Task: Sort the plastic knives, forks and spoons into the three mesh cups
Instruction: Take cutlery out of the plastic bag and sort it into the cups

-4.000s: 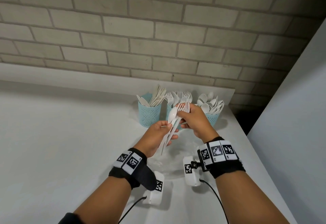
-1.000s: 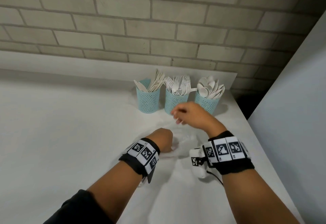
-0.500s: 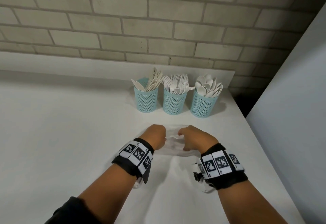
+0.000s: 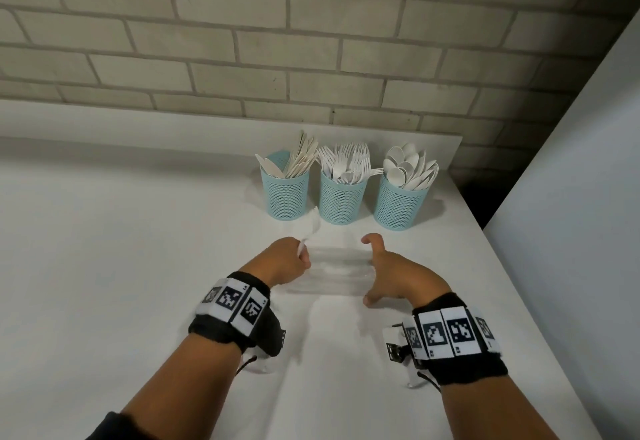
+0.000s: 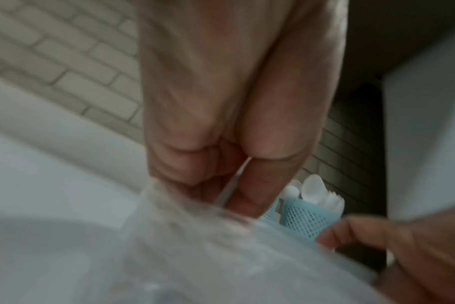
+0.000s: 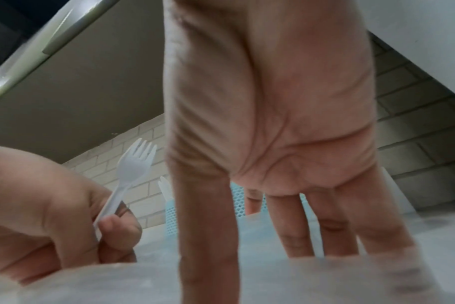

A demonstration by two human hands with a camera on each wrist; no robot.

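Note:
Three light blue mesh cups stand in a row by the wall: the knife cup (image 4: pixel 284 193), the fork cup (image 4: pixel 343 200) and the spoon cup (image 4: pixel 401 209), each packed with white cutlery. In front of them my left hand (image 4: pixel 300 255) pinches a white plastic fork (image 4: pixel 310 226) by its handle, its tines pointing up toward the cups; the right wrist view shows the fork (image 6: pixel 136 164) clearly. My right hand (image 4: pixel 372 271) rests with straight, spread fingers on a crumpled clear plastic bag (image 4: pixel 334 273) that lies between both hands.
The white table (image 4: pixel 121 266) ends in an edge at the right, past the spoon cup. A brick wall (image 4: pixel 311 41) rises behind the cups and a pale panel (image 4: pixel 571 197) stands at the right.
My right hand came back from the cups to the bag and now lies flat on it. My left hand has lifted a single fork out at the bag's left end.

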